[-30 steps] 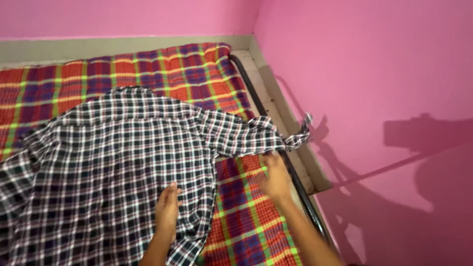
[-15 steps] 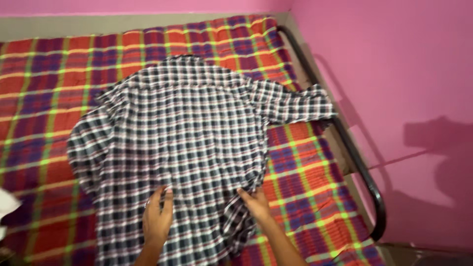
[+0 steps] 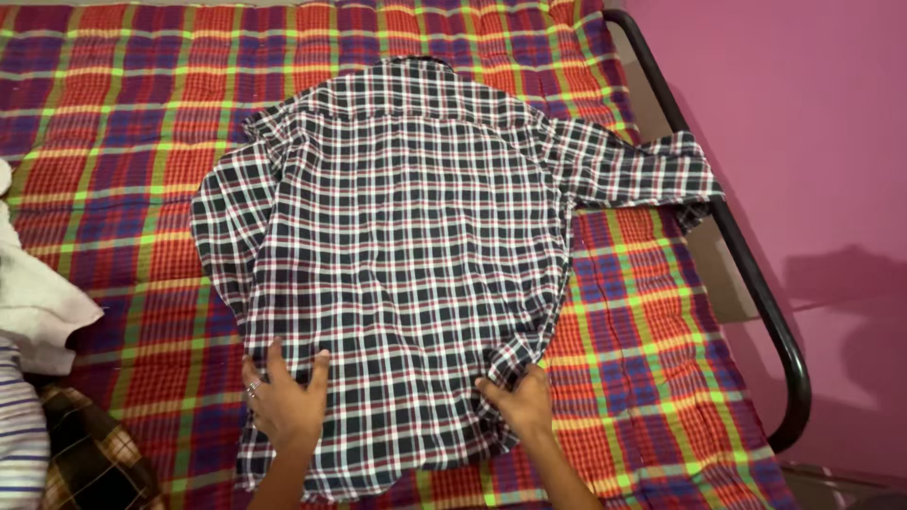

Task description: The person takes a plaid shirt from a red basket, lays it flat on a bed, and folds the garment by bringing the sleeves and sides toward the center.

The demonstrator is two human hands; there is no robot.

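Note:
A dark checked shirt [image 3: 406,246] lies spread flat, back up, on a bed with a red, purple and green plaid mattress [image 3: 123,113]. Its right sleeve reaches out over the black metal bed rail [image 3: 756,293]; its left sleeve is folded along the body. My left hand [image 3: 283,401] rests flat on the shirt's lower left hem, fingers spread. My right hand [image 3: 518,401] pinches a bunched fold of the shirt's lower right hem.
A pile of other clothes, white, striped and brown checked [image 3: 42,378], sits at the left edge of the bed. A pink wall [image 3: 812,123] stands close along the right side, beyond the rail.
The view has dropped and shifted left so the whole shirt shows. The shirt lies flatter and more spread. My right hand has come from the sleeve side to the lower hem.

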